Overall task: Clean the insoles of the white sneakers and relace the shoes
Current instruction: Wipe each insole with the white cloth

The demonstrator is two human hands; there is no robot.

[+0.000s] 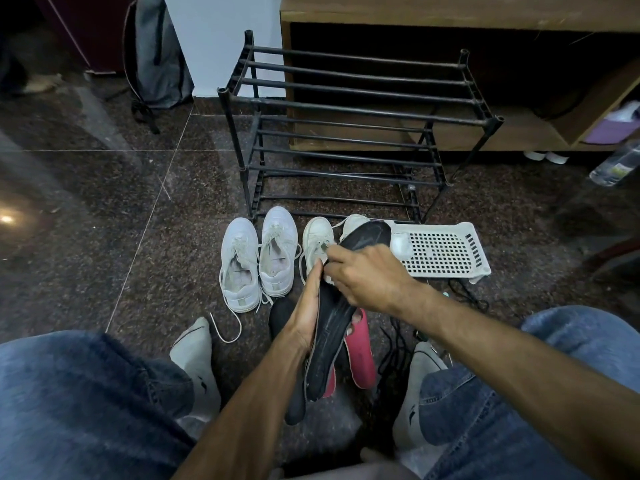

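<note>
No legible writing seen, black insole (332, 327) gripped by left hand (306, 315), small white wad (329, 279) pinched against it by right hand (363, 275), white sneakers (258, 261) set on dark speckled stone floor (156, 216), black rack (346, 133) behind.

Dim indoor light, lamp glare on floor (7, 218) at left, edges warped & blurry

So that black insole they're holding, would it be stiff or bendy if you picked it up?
Probably bendy: the black insole curves along its length where the left hand holds it from below and the right hand presses on top. It looks thin at the edge, so likely light for its size. Its flat shape makes rolling unlikely; it would probably flop over instead.
</note>
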